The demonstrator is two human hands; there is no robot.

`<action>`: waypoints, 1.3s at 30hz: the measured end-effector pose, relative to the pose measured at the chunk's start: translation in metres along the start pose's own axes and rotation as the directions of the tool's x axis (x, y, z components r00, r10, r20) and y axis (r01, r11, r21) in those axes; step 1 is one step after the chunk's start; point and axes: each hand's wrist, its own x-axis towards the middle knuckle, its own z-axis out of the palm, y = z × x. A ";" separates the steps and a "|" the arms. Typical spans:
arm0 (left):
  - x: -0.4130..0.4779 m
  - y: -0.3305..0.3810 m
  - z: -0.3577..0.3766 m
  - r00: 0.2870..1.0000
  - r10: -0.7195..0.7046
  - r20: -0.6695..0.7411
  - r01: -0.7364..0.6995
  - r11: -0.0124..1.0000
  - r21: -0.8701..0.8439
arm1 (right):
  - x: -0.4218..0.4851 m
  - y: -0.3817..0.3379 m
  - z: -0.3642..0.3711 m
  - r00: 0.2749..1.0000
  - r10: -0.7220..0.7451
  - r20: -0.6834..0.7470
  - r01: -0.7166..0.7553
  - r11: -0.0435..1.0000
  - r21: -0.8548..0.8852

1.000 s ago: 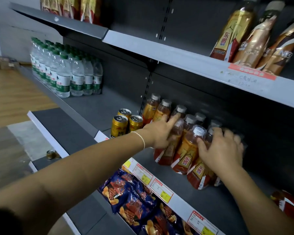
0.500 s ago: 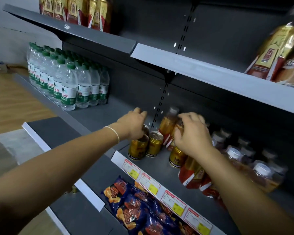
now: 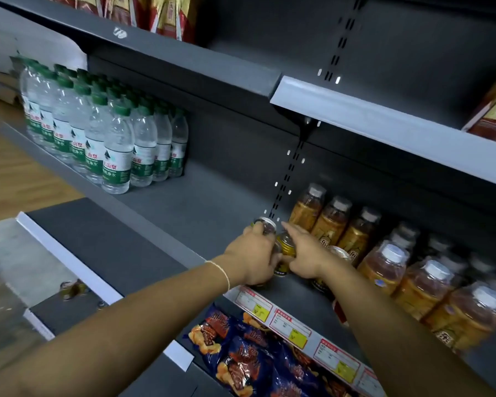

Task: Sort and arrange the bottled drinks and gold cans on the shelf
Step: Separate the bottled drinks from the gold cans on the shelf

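Gold cans stand at the left end of the dark grey shelf (image 3: 212, 213). My left hand (image 3: 252, 253) grips one gold can (image 3: 267, 224) from the left, and only its silver top shows above the fingers. My right hand (image 3: 307, 253) holds a second gold can (image 3: 285, 247) pressed against the first, with the index finger stretched out along its far side. A third can (image 3: 338, 252) peeks out behind my right wrist. Amber tea bottles (image 3: 331, 224) with white caps stand in rows to the right, touching the cans' area.
Green-capped water bottles (image 3: 112, 147) are packed at the shelf's far left, with bare shelf between them and the cans. An upper shelf edge (image 3: 384, 130) overhangs. Below are price tags (image 3: 292, 325) and blue snack bags (image 3: 255, 353). A stray can (image 3: 69, 289) lies low at left.
Both hands left the tea bottles and went to the gold cans. My right hand carried one can left against the others; my left hand closed round the leftmost can.
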 end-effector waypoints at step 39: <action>-0.096 0.279 0.039 0.977 0.204 0.056 -0.190 0.964 -0.185 | -0.410 0.151 -0.033 0.848 0.418 -0.326 -0.358 0.905 0.229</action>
